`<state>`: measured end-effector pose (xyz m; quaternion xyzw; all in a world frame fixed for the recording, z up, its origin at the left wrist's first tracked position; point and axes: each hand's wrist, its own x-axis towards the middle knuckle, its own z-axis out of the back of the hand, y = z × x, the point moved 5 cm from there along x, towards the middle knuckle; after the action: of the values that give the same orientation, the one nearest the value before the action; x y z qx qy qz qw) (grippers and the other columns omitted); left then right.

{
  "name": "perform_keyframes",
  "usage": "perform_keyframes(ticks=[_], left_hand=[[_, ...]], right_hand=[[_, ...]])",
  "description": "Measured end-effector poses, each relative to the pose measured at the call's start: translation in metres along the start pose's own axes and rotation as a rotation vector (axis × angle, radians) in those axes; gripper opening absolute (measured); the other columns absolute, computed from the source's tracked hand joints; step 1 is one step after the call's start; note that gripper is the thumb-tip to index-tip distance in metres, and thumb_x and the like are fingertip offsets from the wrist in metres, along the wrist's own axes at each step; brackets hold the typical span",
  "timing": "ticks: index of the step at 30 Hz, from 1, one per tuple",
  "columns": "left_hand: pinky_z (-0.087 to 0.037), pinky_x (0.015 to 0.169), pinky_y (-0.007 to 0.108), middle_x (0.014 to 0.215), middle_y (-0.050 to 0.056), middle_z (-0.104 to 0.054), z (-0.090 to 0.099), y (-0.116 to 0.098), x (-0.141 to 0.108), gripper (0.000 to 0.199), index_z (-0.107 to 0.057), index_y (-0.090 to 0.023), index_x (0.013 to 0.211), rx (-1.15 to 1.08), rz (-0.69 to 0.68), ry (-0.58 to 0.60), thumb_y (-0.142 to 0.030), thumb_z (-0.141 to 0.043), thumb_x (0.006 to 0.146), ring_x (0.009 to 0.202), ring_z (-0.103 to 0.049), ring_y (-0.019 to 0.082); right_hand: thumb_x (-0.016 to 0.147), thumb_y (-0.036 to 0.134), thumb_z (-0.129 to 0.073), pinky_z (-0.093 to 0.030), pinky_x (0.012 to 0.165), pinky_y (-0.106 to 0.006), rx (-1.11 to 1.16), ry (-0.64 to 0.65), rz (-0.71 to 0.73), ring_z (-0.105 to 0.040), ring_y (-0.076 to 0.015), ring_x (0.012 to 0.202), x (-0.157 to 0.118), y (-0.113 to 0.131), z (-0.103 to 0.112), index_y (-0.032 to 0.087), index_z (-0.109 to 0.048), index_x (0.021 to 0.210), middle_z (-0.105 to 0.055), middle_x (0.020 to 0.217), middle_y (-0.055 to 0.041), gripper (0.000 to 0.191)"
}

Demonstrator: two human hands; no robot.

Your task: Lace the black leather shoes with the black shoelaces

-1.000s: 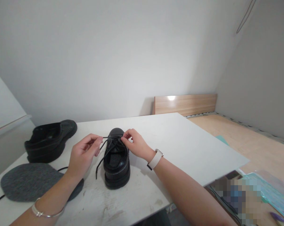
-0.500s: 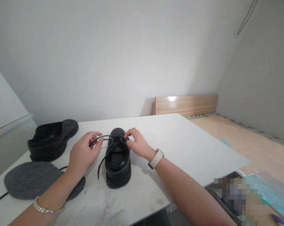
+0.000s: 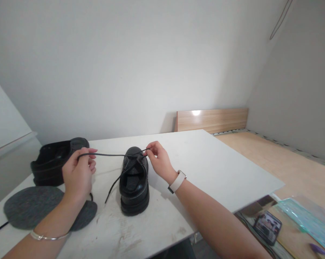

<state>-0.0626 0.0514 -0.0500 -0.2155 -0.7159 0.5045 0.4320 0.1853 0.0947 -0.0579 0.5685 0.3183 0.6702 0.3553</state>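
A black shoe (image 3: pixel 134 196) stands on the white table with its toe pointing away and its heel towards me. My left hand (image 3: pixel 78 171), left of the shoe, is closed on a black lace (image 3: pixel 105 155) stretched nearly level from the shoe's front. At the upper right of the shoe, my right hand (image 3: pixel 158 158) pinches a thin piece of lace between thumb and finger. Another lace end hangs over the shoe's left side towards the tabletop.
A second black shoe (image 3: pixel 49 163) lies at the back left, with a grey insole (image 3: pixel 30 208) in front. The white table (image 3: pixel 205 169) meets the wall behind. A phone (image 3: pixel 268 226) and a teal plastic item (image 3: pixel 308 221) sit lower right.
My left hand has moved left, drawing the lace out longer and straighter. My right hand has risen slightly, with lace now showing at its fingertips. The hanging end has shifted a little left.
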Motion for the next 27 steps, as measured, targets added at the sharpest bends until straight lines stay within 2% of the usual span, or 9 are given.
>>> perform_keyframes(ticks=[3,5,7,10,14,18,22,25,27], left_hand=[[-0.026,0.040,0.021,0.070,-0.002,-0.055,-0.010,-0.003,-0.006,0.024,-0.069,-0.020,0.092,0.061,-0.004,0.179,-0.039,-0.070,0.077,0.046,-0.037,0.007],[-0.038,0.047,0.022,0.078,0.001,-0.062,-0.021,-0.006,-0.015,0.026,-0.072,-0.021,0.095,0.132,-0.043,0.348,-0.037,-0.074,0.075,0.057,-0.050,0.011],[-0.050,0.067,0.027,0.097,0.005,-0.066,-0.033,-0.011,-0.025,0.028,-0.071,-0.022,0.103,0.186,-0.143,0.529,-0.036,-0.072,0.079,0.079,-0.061,0.017],[-0.049,0.094,0.037,0.120,0.007,-0.062,-0.045,-0.016,-0.039,0.028,-0.067,-0.026,0.116,0.244,-0.328,0.730,-0.034,-0.062,0.090,0.109,-0.060,0.023],[-0.038,0.109,0.041,0.128,0.006,-0.058,-0.046,-0.013,-0.042,0.025,-0.067,-0.030,0.117,0.309,-0.441,0.794,-0.032,-0.059,0.094,0.125,-0.052,0.025],[-0.040,0.107,0.040,0.124,0.005,-0.061,-0.042,-0.011,-0.039,0.022,-0.068,-0.030,0.114,0.253,-0.432,0.796,-0.028,-0.060,0.093,0.121,-0.055,0.026],[-0.042,0.103,0.041,0.126,0.007,-0.062,-0.038,-0.007,-0.036,0.033,-0.066,-0.028,0.120,0.103,-0.323,0.842,-0.019,-0.056,0.090,0.123,-0.055,0.028],[-0.040,0.107,0.045,0.130,0.008,-0.061,-0.037,-0.004,-0.033,0.048,-0.065,-0.024,0.124,-0.072,-0.246,0.875,-0.012,-0.053,0.080,0.127,-0.052,0.030],[-0.038,0.111,0.048,0.132,0.008,-0.062,-0.036,-0.001,-0.030,0.054,-0.066,-0.023,0.124,-0.171,-0.198,0.849,-0.010,-0.053,0.073,0.128,-0.051,0.032]], right_hand=[[0.092,0.028,-0.051,-0.048,0.060,-0.027,0.086,-0.018,-0.007,-0.061,-0.0136,0.058,-0.003,0.009,0.000,0.021,-0.050,0.098,-0.058,0.065,0.0057,0.009],[0.091,0.032,-0.056,-0.042,0.052,-0.025,0.139,-0.064,0.038,-0.052,-0.0115,0.051,-0.008,0.021,0.003,0.021,-0.052,0.097,-0.053,0.060,0.0075,0.013],[0.090,0.030,-0.062,-0.042,0.056,-0.025,0.163,-0.138,0.140,-0.051,-0.0110,0.056,-0.013,0.037,0.009,0.020,-0.055,0.097,-0.053,0.062,0.0063,0.014],[0.091,0.027,-0.063,-0.046,0.067,-0.027,0.205,-0.223,0.254,-0.055,-0.0118,0.067,-0.020,0.055,0.016,0.020,-0.058,0.099,-0.059,0.072,0.0027,0.012],[0.098,0.034,-0.055,-0.044,0.057,-0.025,0.421,-0.233,0.261,-0.055,-0.0112,0.060,-0.025,0.061,0.019,0.020,-0.058,0.100,-0.060,0.069,0.0023,0.014],[0.103,0.036,-0.044,-0.039,0.048,-0.023,0.521,-0.204,0.271,-0.049,-0.0101,0.048,-0.025,0.063,0.019,0.020,-0.057,0.098,-0.060,0.058,0.0034,0.021],[0.101,0.035,-0.046,-0.043,0.056,-0.025,0.298,-0.191,0.186,-0.053,-0.0113,0.056,-0.016,0.049,0.018,0.019,-0.060,0.095,-0.061,0.063,0.0019,0.022],[0.094,0.025,-0.054,-0.048,0.066,-0.026,0.011,-0.113,0.032,-0.060,-0.0132,0.072,-0.005,0.022,0.012,0.019,-0.064,0.094,-0.067,0.081,-0.0021,0.013],[0.087,0.019,-0.060,-0.050,0.070,-0.028,-0.092,-0.054,-0.040,-0.062,-0.0145,0.078,-0.002,0.003,0.007,0.017,-0.067,0.094,-0.068,0.095,-0.0055,0.010]])
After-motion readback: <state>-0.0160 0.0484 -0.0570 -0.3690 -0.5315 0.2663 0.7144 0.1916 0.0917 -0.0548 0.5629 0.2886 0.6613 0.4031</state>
